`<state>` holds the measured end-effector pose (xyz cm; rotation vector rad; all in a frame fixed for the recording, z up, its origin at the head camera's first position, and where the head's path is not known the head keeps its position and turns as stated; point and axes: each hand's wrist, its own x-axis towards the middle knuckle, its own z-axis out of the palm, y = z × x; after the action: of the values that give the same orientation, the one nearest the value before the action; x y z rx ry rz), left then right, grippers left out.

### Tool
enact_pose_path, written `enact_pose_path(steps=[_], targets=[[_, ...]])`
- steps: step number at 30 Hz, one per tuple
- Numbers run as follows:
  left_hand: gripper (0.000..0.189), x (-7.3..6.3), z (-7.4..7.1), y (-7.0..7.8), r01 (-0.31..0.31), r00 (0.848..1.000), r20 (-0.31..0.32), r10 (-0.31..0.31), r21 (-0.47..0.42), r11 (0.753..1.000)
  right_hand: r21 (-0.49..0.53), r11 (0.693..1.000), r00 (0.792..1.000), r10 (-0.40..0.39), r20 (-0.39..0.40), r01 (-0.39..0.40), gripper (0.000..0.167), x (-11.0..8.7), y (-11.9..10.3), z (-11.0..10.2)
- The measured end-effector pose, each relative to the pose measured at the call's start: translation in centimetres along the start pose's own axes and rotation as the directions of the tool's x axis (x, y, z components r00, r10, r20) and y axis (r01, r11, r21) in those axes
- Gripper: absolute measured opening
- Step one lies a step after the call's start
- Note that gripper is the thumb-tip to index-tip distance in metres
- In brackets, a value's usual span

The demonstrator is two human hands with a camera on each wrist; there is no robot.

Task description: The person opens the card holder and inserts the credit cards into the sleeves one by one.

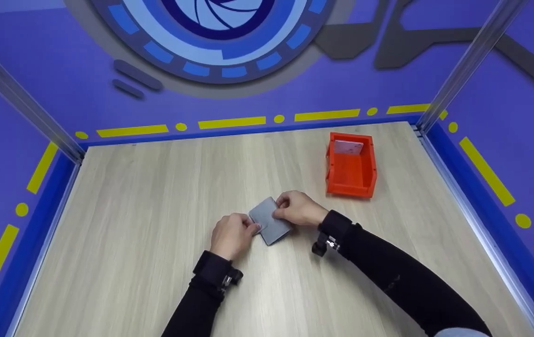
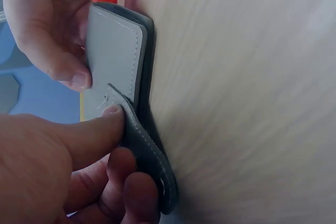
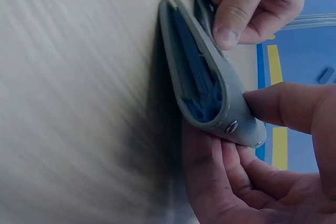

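A grey stitched card wallet (image 1: 270, 223) is folded over between both hands, just above or on the wooden table. My left hand (image 1: 233, 235) pinches its strap (image 2: 149, 148) between thumb and fingers; in the left wrist view the strap's dark inner side shows. On the opposite side my right hand (image 1: 300, 208) grips the folded spine, thumb on the top face and fingers beneath. The right wrist view looks into the end of the wallet, where blue inner sleeves (image 3: 197, 72) and a metal snap (image 3: 231, 127) on the spine are visible.
An open red plastic bin (image 1: 351, 173) stands at the back right, with a pale label or card (image 1: 348, 147) at its far end. Blue-purple panels (image 1: 229, 103) with yellow marks wall in the wooden table (image 1: 154, 196) at the back and sides.
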<state>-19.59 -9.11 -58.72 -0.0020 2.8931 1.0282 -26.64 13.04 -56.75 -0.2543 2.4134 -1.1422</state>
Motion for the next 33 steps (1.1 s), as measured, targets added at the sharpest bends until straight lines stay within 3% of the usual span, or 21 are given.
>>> enact_pose_path(steps=[6, 13, 17, 21, 26, 29, 33], targets=[[0.018, -0.2, 0.0, -0.2, -0.005, 0.999, -0.033, 0.005, 0.000, 1.000, -0.001, 1.000, 0.999, -0.017, -0.036, 0.017, 0.022, -0.5, -0.4, -1.7], [0.018, -0.3, -0.4, -0.2, -0.036, 0.994, -0.103, 0.034, -0.018, 0.999, -0.014, 0.996, 0.992, -0.083, -0.092, 0.082, 0.024, -2.0, -1.8, -5.5], [0.020, -0.3, -0.5, -0.2, -0.072, 0.990, -0.126, 0.067, -0.038, 0.997, -0.064, 0.989, 0.975, -0.144, -0.172, 0.135, 0.026, -3.1, -2.9, -7.1], [0.021, -0.2, -0.5, -0.2, -0.094, 0.986, -0.139, 0.087, -0.044, 0.995, -0.194, 0.964, 0.941, -0.229, -0.250, 0.183, 0.025, -3.6, -3.5, -6.8], [0.021, -0.1, -0.4, -0.1, -0.093, 0.986, -0.141, 0.085, -0.048, 0.995, -0.413, 0.889, 0.912, -0.322, -0.252, 0.200, 0.025, -3.4, -3.1, -4.3], [0.021, -0.1, -0.3, -0.1, -0.096, 0.986, -0.141, 0.088, -0.054, 0.994, -0.532, 0.820, 0.905, -0.370, -0.211, 0.211, 0.030, -3.3, -2.2, -2.3], [0.020, -0.3, 0.0, -0.2, -0.095, 0.986, -0.146, 0.086, -0.058, 0.994, -0.624, 0.726, 0.882, -0.455, -0.120, 0.289, 0.035, -3.4, -0.9, 0.6]])
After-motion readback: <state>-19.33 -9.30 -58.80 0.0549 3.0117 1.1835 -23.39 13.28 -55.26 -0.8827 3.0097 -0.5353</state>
